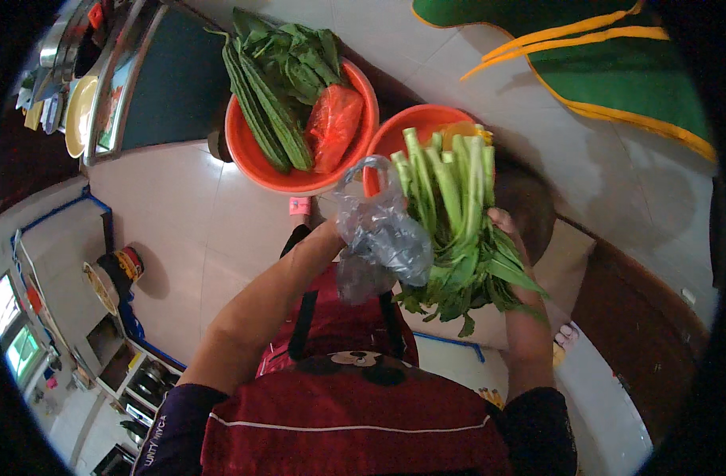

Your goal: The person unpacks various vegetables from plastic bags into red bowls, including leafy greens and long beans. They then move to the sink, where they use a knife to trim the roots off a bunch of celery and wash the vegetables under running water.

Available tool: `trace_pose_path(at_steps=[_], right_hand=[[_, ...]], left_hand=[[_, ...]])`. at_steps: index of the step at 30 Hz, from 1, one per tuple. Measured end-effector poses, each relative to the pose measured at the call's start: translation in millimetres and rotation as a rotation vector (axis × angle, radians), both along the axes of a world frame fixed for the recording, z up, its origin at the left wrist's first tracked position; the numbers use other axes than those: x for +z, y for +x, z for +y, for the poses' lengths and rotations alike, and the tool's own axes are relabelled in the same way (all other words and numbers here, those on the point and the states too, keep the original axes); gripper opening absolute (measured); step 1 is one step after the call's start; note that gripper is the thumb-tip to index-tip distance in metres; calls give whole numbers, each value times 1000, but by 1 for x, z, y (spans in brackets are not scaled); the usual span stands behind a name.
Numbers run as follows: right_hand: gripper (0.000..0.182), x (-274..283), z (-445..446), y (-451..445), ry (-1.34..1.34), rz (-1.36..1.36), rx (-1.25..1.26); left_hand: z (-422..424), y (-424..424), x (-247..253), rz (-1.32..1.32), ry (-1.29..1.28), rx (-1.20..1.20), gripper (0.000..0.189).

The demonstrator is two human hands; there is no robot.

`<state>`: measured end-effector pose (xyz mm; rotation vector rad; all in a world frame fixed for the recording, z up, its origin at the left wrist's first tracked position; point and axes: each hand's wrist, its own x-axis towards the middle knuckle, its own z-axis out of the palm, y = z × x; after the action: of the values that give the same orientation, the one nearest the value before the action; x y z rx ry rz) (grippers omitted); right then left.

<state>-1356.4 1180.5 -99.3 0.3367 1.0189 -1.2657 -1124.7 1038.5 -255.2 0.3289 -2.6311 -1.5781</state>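
Note:
My right hand (501,220) grips a bunch of leafy green vegetables (452,184), its thick pale stems pointing away from me and its leaves hanging toward me. A crumpled grey translucent plastic bag (387,232) hangs from my left hand (334,231), whose fingers are mostly hidden behind the film. Beyond the stems stands a red plastic basin (393,128), partly covered by the bunch; something yellow-orange (458,130) shows inside it. To its left, another red basin (253,169) holds long ridged gourds (268,113), dark leafy greens (297,59) and a red plastic bag (334,128).
A green cloth with yellow trim and ties (613,65) hangs at upper right. A dark-topped table (166,77) with a yellow plate (80,116) is at upper left. A bucket-like container (104,279) stands on the tiled floor (172,238) at left. A pink slipper (300,206) shows below the left basin.

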Motion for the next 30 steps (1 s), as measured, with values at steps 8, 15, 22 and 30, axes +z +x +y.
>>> trace_pose_path(at_steps=[8, 15, 22, 30], right_hand=[[50, 80, -74, 33, -341, -2, 366], [53, -6, -71, 44, -160, 155, 468], [55, -11, -19, 33, -288, -108, 209], [53, 67, -49, 42, -8, -331, 123]], left_hand=[[29, 35, -13, -85, 708, 313, 32], [34, 27, 18, 89, 1212, 534, 28], [8, 0, 105, -99, 1040, 365, 28], [97, 42, 2, 48, 1872, 640, 33]])
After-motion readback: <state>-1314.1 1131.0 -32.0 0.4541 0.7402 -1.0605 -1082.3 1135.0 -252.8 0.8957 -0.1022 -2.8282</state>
